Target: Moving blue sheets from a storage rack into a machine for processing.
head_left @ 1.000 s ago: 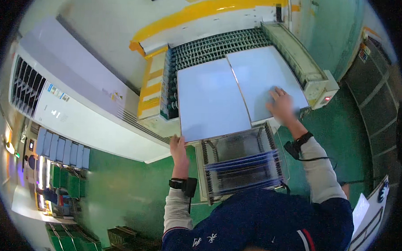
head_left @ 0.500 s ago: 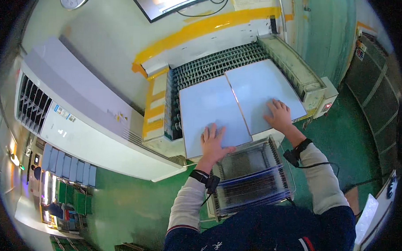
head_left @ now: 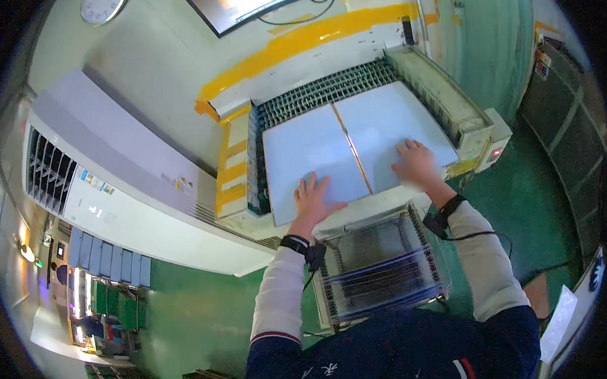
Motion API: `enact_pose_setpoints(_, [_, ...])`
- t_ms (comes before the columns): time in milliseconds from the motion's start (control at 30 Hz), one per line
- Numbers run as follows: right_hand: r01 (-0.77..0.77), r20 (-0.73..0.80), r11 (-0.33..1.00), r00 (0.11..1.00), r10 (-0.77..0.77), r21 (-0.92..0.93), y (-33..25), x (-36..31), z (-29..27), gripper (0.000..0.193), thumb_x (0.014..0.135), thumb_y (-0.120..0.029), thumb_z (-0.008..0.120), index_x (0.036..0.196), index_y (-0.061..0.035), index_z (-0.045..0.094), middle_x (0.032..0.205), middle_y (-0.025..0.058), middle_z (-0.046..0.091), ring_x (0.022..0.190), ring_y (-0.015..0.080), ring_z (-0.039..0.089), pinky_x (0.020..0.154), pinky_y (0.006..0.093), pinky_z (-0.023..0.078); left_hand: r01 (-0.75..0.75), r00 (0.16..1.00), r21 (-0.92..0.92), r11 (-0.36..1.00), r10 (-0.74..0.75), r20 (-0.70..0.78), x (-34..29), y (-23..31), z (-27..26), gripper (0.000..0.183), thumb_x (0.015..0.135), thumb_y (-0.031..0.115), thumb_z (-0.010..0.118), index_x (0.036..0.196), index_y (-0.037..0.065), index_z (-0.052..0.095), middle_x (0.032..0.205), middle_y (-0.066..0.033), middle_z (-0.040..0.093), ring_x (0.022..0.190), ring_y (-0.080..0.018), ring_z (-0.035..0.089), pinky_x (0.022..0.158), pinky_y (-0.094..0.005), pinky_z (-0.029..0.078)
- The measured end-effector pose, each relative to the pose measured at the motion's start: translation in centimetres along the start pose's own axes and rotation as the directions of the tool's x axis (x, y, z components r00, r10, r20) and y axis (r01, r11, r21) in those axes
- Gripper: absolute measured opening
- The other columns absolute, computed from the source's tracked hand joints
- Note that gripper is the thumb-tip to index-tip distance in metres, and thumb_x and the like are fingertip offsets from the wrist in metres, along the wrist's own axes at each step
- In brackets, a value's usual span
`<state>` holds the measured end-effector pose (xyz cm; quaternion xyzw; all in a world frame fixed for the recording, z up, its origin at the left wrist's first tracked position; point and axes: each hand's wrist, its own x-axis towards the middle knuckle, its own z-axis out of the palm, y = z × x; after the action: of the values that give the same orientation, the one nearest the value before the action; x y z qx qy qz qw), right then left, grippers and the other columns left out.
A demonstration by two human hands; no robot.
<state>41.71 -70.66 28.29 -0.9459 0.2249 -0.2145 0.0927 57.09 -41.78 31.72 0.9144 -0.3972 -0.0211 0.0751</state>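
Observation:
Two flat, pale bluish-white rectangular panels with thin copper-coloured edges lie side by side on a bed of dark rollers (head_left: 300, 104). My left hand (head_left: 312, 200) rests with fingers spread on the near part of the left panel (head_left: 295, 149). On the right panel (head_left: 376, 118), near its front right corner, lies my right hand (head_left: 416, 165), slightly blurred, its fingers apart. Neither hand grips anything. A narrow gap runs between the panels. Below the rollers' front edge, between my forearms, stands a slotted rack (head_left: 381, 259) with several thin dark sheets in it.
Pale side housings flank the rollers, the right one (head_left: 447, 94) carrying a small box with a red switch (head_left: 496, 153). A tall white air conditioner (head_left: 150, 184) leans into view at left. A screen (head_left: 250, 4) hangs above. Dark mesh panels (head_left: 560, 125) stand at right.
Both panels have slid farther onto the rollers, away from me, with my hands following. The gap between them looks a little wider at the near end. My view has shifted slightly.

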Motion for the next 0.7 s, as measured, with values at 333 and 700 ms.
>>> enact_pose_setpoints(333, [-0.043, 0.022, 0.999, 0.999, 0.044, -0.009, -0.7, 1.1, 0.5, 0.059, 0.081, -0.046, 0.065, 0.130, -0.0159, 0.053, 0.142, 0.0162, 0.042, 0.132, 0.0361, 0.037, 0.106, 0.0525, 0.028, -0.136, 0.982, -0.163, 0.977, 0.111, -0.151, 3.9, 3.9, 2.8, 0.080, 0.075, 0.062, 0.066, 0.138, 0.018, 0.047, 0.150, -0.0145, 0.033, 0.141, -0.0416, 0.021, 0.111, -0.0583, 0.016])
enact_pose_setpoints(700, [-0.004, -0.018, 1.000, 1.000, 0.004, 0.000, -0.4, 3.2, 1.3, 0.059, 0.078, -0.047, 0.067, 0.126, -0.0163, 0.056, 0.138, 0.0155, 0.044, 0.131, 0.0349, 0.037, 0.104, 0.0532, 0.030, -0.200, 0.967, -0.087, 0.976, 0.183, -0.176, 7.0, 3.7, 3.4, 0.074, 0.076, 0.061, 0.065, 0.137, 0.022, 0.049, 0.150, -0.0120, 0.034, 0.140, -0.0431, 0.022, 0.108, -0.0630, 0.017])
